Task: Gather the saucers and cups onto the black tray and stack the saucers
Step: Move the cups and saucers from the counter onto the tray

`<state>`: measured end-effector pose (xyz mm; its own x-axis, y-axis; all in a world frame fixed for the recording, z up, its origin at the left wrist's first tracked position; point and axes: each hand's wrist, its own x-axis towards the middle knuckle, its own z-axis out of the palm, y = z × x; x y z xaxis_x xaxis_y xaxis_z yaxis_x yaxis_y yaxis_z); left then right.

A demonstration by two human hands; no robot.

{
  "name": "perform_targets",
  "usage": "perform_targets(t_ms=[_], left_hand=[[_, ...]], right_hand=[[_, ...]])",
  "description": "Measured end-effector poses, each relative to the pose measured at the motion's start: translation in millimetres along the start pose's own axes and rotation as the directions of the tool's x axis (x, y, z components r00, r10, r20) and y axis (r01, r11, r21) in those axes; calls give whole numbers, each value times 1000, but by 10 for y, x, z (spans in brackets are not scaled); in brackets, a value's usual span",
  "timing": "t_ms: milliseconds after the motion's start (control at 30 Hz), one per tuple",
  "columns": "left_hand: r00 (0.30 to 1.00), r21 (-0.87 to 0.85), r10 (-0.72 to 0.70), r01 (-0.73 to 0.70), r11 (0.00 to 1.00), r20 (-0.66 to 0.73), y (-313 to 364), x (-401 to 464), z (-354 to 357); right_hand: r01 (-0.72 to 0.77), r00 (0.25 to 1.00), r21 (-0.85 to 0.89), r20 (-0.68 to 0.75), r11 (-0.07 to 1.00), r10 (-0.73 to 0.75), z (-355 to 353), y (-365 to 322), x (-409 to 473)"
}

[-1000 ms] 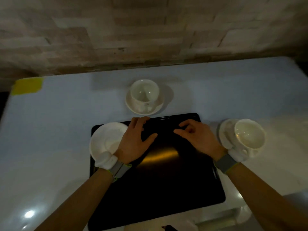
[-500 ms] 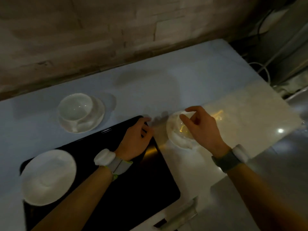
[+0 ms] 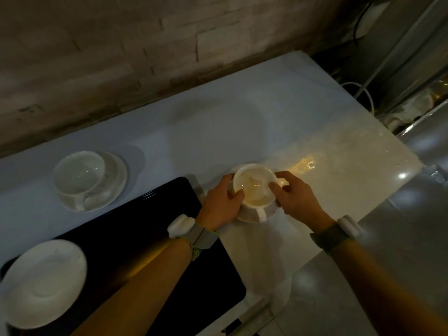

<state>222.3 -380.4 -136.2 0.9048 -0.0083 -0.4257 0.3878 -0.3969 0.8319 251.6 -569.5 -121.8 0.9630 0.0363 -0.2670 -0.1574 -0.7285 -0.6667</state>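
— Left hand (image 3: 221,204): doing what?

— Closing around the left side of the white cup (image 3: 254,189), thumb lying over the near rim, fingers curling round the far wall.

— And the right hand (image 3: 294,198)?

— Gripping the same cup from the right, thumb pointing across the rim toward the left thumb, fingers wrapping behind. Both hands clasping, neither lying flat.

— Sitting where, that cup?

— Resting on its own saucer (image 3: 249,215), only the near edge of that showing beneath the cup and under the heels of both hands. Handle pointing toward the wearer, between the two wrists. Cup and saucer standing on the pale counter (image 3: 242,122), just beside the right edge of the black tray (image 3: 135,226), not on it. Whether lifting clear of the saucer or still touching, hard telling.

— Anything lying on the tray?

— One bare saucer (image 3: 42,283) sitting at the near left corner, upright, nothing on it. Left forearm crossing over the tray's dark middle.

— Other crockery?

— A second cup (image 3: 78,175) standing on a second saucer (image 3: 114,180) on the counter, just beyond the tray's far edge, well apart from both hands. Cup sitting off-centre, toward the left of that saucer.

— Wrists wearing something?

— Grey straps with white modules, one on each wrist (image 3: 181,225).
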Motion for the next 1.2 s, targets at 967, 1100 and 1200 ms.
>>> perform_targets(t_ms=[967, 1100, 1200], left_hand=[[950, -304, -70, -27, 952, -304, -617, -703, -1212], [953, -317, -91, -5, 948, -289, -718, -684, -1229], [954, -316, -96, 1, 949, -284, -746, -669, -1211]], right_hand=[[390, 911, 42, 128, 920, -392, 1021, -1204, -29], [363, 920, 23, 151, 931, -362, 1107, -1208, -20], [338, 928, 6, 165, 941, -335, 1130, -1195, -10]])
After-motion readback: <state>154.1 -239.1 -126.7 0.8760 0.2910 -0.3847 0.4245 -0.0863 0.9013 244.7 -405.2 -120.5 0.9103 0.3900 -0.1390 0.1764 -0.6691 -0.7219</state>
